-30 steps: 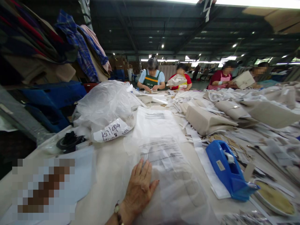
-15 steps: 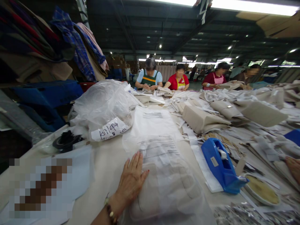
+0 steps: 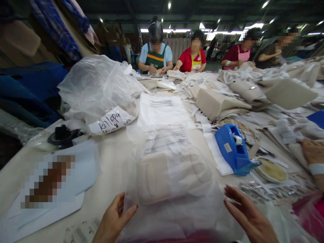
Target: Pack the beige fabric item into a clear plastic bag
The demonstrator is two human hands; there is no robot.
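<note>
My left hand (image 3: pixel 113 219) grips the near left edge of the clear plastic bag (image 3: pixel 174 189), thumb on top and fingers curled under the film, so it is clamped on the bag. My right hand (image 3: pixel 249 219) hovers just off the bag's near right edge, fingers spread apart, holding nothing. The beige folded piece (image 3: pixel 154 177) already sits inside the bag, so I judge the filling done; the open near end looks unsealed and the blue tape dispenser (image 3: pixel 231 152) stands untouched just beside it, so closing is left. The bag lies flat on the white table (image 3: pixel 111 168) in front of me, thin, wrinkled and see-through, with printed lines near its far end. A co-worker's hand (image 3: pixel 312 153) rests at the right
</note>
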